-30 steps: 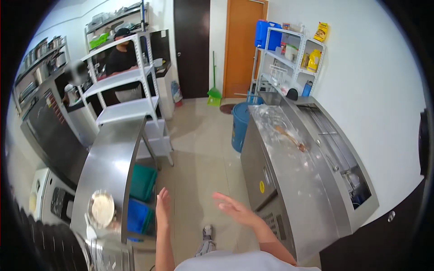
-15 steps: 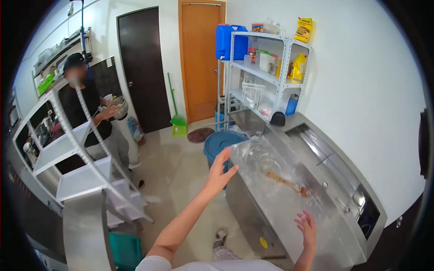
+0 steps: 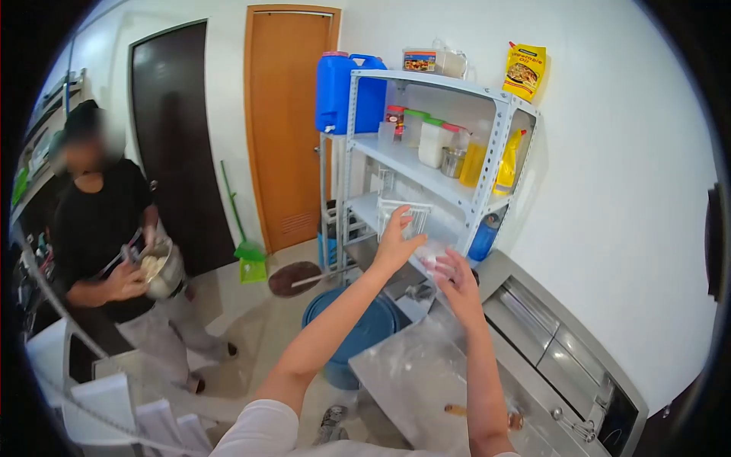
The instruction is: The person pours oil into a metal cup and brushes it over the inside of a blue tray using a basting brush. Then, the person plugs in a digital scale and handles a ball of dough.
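My left hand (image 3: 399, 245) is raised at the lower shelf of the metal rack, with its thumb and fingers apart and nothing in them. Behind it stands a white wire basket (image 3: 411, 215). My right hand (image 3: 459, 289) is beside it, fingers spread, in front of a clear plastic bag (image 3: 432, 255) with something pinkish inside. I cannot tell whether its fingertips touch the bag. Below, a brown wooden rolling pin (image 3: 454, 410) lies on the steel table (image 3: 403, 373), its middle hidden by my right forearm.
The metal rack (image 3: 426, 158) holds jars, tubs and yellow oil pouches (image 3: 525, 70). A blue water container (image 3: 335, 93) stands beside it. Below is a lidded blue bin (image 3: 352, 324). Measuring spoons (image 3: 576, 425) lie by the sink. At left, a person (image 3: 103, 221) holds a metal bowl (image 3: 166, 274).
Both my hands have moved forward from over the table to the rack, and the view has come closer to it. The other person has turned toward me with the bowl.
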A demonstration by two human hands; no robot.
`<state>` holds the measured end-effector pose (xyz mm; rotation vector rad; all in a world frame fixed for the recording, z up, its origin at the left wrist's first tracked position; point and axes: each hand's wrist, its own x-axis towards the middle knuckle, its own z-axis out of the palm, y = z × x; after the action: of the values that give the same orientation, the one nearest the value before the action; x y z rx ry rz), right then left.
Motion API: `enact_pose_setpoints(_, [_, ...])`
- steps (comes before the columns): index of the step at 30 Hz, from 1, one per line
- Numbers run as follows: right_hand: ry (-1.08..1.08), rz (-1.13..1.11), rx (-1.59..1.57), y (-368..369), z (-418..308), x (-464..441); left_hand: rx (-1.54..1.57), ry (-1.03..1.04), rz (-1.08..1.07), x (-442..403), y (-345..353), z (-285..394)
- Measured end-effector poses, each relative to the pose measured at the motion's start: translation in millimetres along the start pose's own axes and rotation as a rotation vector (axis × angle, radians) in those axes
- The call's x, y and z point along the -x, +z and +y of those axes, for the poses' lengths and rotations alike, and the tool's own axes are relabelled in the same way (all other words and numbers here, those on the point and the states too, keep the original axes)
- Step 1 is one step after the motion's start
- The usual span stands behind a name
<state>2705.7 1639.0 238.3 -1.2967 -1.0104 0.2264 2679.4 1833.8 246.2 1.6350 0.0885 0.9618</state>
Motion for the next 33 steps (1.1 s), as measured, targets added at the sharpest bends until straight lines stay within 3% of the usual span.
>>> enact_pose_setpoints(4, [-0.039,0.188,0.072,6.9,54.4,-144.4,-0.027,0.104,-0.033,-128.6,21.9,-68.4])
enact_pose_setpoints(7, [-0.238,0.542,0.499,-19.4,95.8,-250.4,-0.079,0.173,-0.058,-226.8,40.8,-96.8])
enact_pose_setpoints(8, [-0.230,0.561,0.518,-30.7,109.3,-278.7,-0.136,0.171,-0.077,-246.9,47.1,-110.4])
enact_pose_setpoints(10, [-0.371,0.962,1.001,-54.9,128.1,-325.8,-0.177,0.150,-0.121,-272.7,58.7,-131.7])
enact_pose_setpoints(13, [-0.244,1.181,1.074,-88.5,145.8,-369.8,-0.163,0.141,-0.181,-308.5,70.8,-137.6])
enact_pose_setpoints(14, [-0.237,1.190,1.092,-100.0,151.4,-378.7,-0.149,0.137,-0.196,-317.8,75.4,-145.0])
enact_pose_setpoints(17, [-0.166,1.054,0.630,-125.9,155.3,-399.1,0.009,0.128,-0.317,-342.4,87.1,-159.0])
enact_pose_setpoints(18, [-0.163,1.060,0.639,-129.7,154.2,-400.2,0.016,0.126,-0.325,-347.4,91.8,-162.9])
enact_pose_setpoints(21, [-0.032,0.798,0.405,-138.4,150.1,-398.7,-0.004,0.237,-0.201,-356.1,102.9,-173.3])
enact_pose_setpoints(30, [0.055,0.870,0.230,-120.4,130.8,-384.1,-0.104,-0.031,-0.377,-369.5,100.1,-160.7])
enact_pose_setpoints(33, [-0.059,0.897,0.114,-111.4,130.2,-378.2,0.357,0.120,-0.423,-366.8,102.6,-163.7])
